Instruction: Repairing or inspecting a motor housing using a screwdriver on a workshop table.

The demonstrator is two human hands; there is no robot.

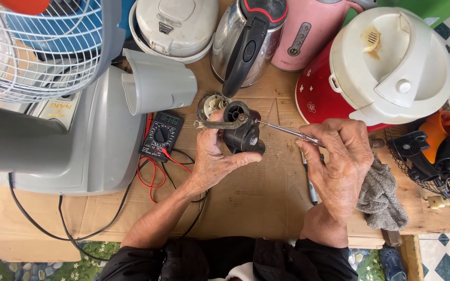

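Note:
My left hand (213, 158) grips a small black fan motor part (241, 134) with a metal bracket (220, 124) across its top, held above the cardboard-covered table (256, 198). My right hand (339, 161) holds a screwdriver (285, 131) by its handle. The thin metal shaft points left and its tip meets the top of the black part. A second screwdriver (311, 187) lies on the cardboard under my right hand.
A grey fan body (79, 145) with a white grille (37, 47) stands left, a black multimeter (161, 135) with red leads beside it. Behind are a white cooker (175, 26), a steel kettle (246, 41), a pink kettle (308, 31) and a red-white rice cooker (386, 62). A grey rag (384, 198) lies right.

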